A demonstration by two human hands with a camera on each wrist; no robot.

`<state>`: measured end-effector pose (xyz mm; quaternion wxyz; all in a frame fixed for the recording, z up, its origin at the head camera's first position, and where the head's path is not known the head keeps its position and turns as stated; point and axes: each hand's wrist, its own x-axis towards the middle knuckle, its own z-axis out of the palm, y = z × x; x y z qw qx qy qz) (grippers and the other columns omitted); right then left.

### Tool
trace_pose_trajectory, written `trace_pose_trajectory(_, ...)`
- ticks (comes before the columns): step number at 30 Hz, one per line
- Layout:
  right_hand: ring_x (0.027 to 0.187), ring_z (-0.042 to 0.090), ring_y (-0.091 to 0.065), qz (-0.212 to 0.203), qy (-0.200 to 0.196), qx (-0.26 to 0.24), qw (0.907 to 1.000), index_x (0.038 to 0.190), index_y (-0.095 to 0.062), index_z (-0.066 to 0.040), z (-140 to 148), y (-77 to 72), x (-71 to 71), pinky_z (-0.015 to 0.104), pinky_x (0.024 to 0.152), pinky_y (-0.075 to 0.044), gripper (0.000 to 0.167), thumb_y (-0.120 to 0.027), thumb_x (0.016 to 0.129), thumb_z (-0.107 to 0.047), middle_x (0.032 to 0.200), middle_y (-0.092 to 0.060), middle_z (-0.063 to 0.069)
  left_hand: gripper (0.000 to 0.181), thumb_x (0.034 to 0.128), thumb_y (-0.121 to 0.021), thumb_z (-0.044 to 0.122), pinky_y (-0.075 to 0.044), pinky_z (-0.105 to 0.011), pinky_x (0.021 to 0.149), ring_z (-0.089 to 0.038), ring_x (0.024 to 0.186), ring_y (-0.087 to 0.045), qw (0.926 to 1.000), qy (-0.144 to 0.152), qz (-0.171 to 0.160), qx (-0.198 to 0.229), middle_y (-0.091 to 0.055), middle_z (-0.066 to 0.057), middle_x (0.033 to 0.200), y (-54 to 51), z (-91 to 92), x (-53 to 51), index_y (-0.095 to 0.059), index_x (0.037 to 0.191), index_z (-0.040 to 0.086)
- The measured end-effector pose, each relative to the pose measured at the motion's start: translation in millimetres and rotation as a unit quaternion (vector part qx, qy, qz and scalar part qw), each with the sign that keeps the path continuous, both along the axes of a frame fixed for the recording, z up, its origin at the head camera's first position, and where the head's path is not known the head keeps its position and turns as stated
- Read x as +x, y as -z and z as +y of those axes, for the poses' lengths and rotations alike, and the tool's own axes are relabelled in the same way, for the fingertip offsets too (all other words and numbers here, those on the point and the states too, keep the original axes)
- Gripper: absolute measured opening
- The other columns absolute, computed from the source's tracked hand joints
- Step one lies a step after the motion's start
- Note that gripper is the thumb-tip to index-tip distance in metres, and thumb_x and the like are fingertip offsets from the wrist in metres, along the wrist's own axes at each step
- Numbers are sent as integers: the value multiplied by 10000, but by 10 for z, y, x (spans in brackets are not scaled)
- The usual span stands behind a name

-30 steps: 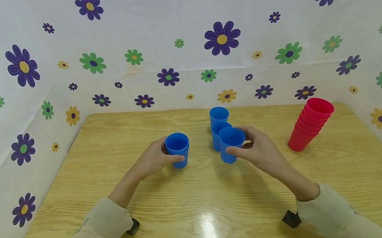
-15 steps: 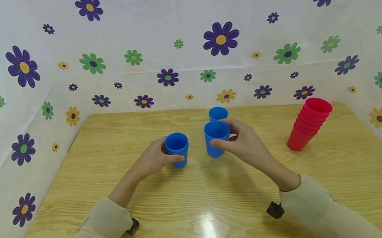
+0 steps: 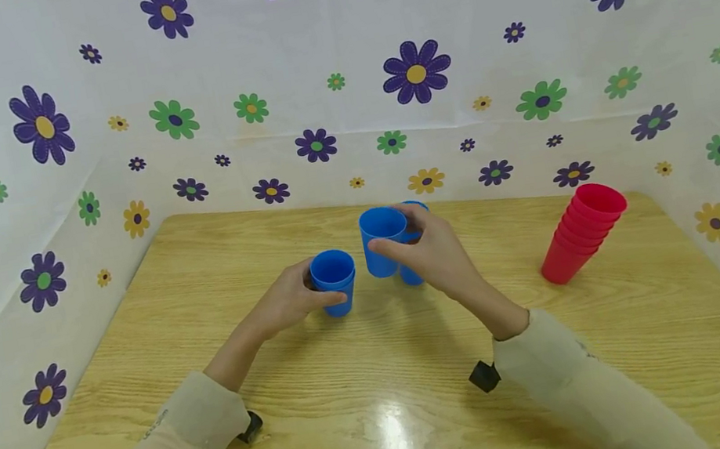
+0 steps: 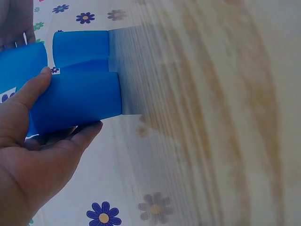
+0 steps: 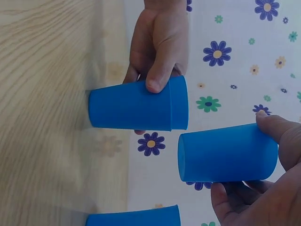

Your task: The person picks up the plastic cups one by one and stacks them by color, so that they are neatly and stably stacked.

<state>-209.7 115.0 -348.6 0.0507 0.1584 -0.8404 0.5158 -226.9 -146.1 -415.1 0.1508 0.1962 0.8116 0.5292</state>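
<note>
My left hand (image 3: 290,300) grips two nested blue cups (image 3: 339,306), which stand upright on the table; their doubled rims show in the right wrist view (image 5: 179,106). My right hand (image 3: 435,255) holds a single blue cup (image 3: 380,259) upright. Its base is off the table, as the right wrist view shows, and it is just to the right of the nested pair and a little farther back. Behind that hand stand two more blue cups, a nearer one (image 3: 411,276) and a farther one (image 3: 417,205), both partly hidden by the hand and its cup.
A tall stack of red cups (image 3: 576,236) stands on the right side of the wooden table (image 3: 308,424). Flower-printed white cloth (image 3: 329,39) rises behind the table and along both sides. A black wrist camera (image 3: 484,376) hangs below the right sleeve.
My right hand has carried its blue cup leftward and farther back, past the front of the standing blue cups. The left hand and its nested cups have stayed in place.
</note>
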Motion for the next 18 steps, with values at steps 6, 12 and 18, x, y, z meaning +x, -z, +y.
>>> trace_pose_trajectory(6,1132,291,-640,254,-127,-328,9991,1423,-555,-8,-165,-66,-63,462,925,-554,618,-801,921,-272,1271,-669,145,648,961,-764,194,-446,-551,1101,-376,1300,-565,10000,21,4,9,-582,-190,1418,-7,-3,8,-454,1498,6)
trace_pose_trajectory(12,1130,266,-639,327,-241,-502,9979,1428,-551,-14,-326,-126,-105,427,898,-563,611,-797,926,-260,1259,-676,131,657,968,-755,196,-437,-557,1108,-384,1314,-556,10000,59,7,34,-570,-198,1435,-12,-4,7,-437,1510,4)
trace_pose_trajectory(18,1140,247,-626,242,-374,-527,9976,1453,-532,-24,-446,-116,-124,425,918,-559,633,-790,933,-277,1269,-669,113,671,975,-746,195,-422,-559,1121,-389,1325,-546,9999,94,-58,65,-553,-207,1451,-22,-4,6,-411,1523,0)
